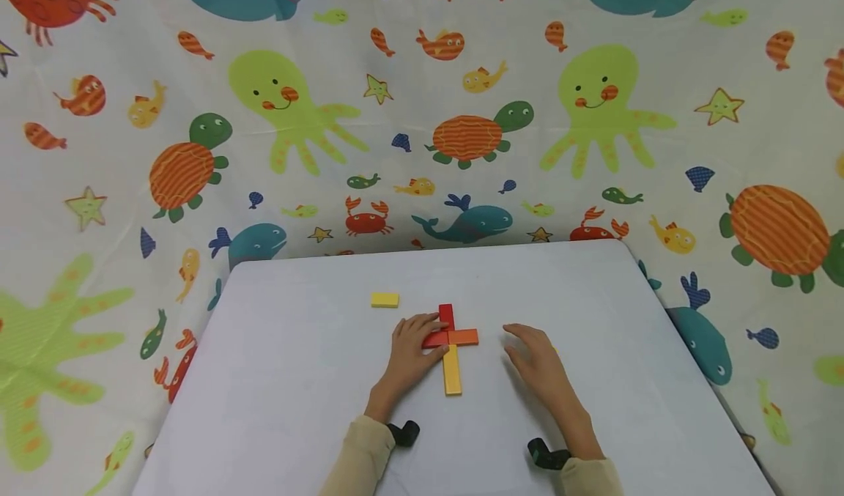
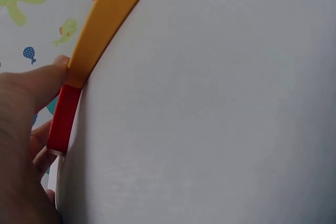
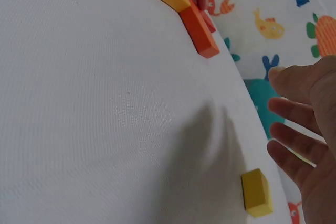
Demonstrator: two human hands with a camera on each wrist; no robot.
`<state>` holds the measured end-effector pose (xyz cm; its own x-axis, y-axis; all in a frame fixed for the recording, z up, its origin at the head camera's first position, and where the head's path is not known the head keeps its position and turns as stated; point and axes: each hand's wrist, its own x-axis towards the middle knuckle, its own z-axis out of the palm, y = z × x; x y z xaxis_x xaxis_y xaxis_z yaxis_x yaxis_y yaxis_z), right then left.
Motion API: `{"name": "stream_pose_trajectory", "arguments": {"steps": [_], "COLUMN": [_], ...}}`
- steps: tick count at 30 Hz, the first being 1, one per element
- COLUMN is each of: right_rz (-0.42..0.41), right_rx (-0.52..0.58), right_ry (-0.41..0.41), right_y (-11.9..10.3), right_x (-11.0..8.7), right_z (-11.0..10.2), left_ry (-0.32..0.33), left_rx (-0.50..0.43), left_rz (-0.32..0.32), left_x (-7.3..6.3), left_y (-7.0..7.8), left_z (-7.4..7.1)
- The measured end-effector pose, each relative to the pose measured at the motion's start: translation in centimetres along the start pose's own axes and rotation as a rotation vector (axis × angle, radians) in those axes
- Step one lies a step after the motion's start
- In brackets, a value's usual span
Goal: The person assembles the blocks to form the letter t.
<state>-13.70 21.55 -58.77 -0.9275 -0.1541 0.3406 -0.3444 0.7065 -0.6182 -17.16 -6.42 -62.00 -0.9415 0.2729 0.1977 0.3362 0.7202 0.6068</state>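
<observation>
A cross of rectangular blocks lies on the white table (image 1: 297, 379): an upright red block (image 1: 446, 313) at the far end, an orange block (image 1: 464, 337) to the right, a long yellow-orange block (image 1: 452, 371) toward me, and a second red block (image 1: 434, 341) on the left. My left hand (image 1: 412, 349) holds that left red block between thumb and fingers; in the left wrist view its thumb tip is by the yellow-orange block's end. Right of the cross, my right hand (image 1: 541, 368) hovers with fingers loosely bent and nothing in it, its shadow falling on the table.
A yellow block (image 1: 385, 300) lies behind and left of the cross. Another yellow block (image 3: 257, 192), mostly hidden by the right hand in the head view, lies beneath that hand. Behind the table hangs a sea-animal cloth (image 1: 395, 130).
</observation>
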Motion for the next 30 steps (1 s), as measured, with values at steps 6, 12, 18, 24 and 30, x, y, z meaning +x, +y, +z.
{"name": "stream_pose_trajectory", "arguments": {"steps": [6, 12, 18, 24, 30], "right_rz": [0.059, 0.079, 0.172, 0.305, 0.35], "right_rx": [-0.006, -0.029, -0.082, -0.112, -0.103], "right_ry": [0.052, 0.068, 0.006, -0.079, -0.096], "right_y": [0.9, 1.7, 2.3, 2.3, 2.4], "right_x": [-0.9, -1.2, -1.7, -2.1, -2.2], "right_z": [-1.8, -3.0, -3.4, -3.4, -3.2], "left_ry": [-0.004, 0.001, 0.0, 0.012, 0.012], "left_rx": [-0.012, -0.014, -0.007, -0.003, 0.002], "left_rz": [-0.001, -0.007, -0.007, 0.005, 0.003], "left_x": [0.0, 0.0, 0.2, 0.2, 0.0], "left_y": [-0.1, 0.0, -0.1, -0.3, -0.2], "left_z": [0.3, 0.3, 0.2, 0.3, 0.2]}}
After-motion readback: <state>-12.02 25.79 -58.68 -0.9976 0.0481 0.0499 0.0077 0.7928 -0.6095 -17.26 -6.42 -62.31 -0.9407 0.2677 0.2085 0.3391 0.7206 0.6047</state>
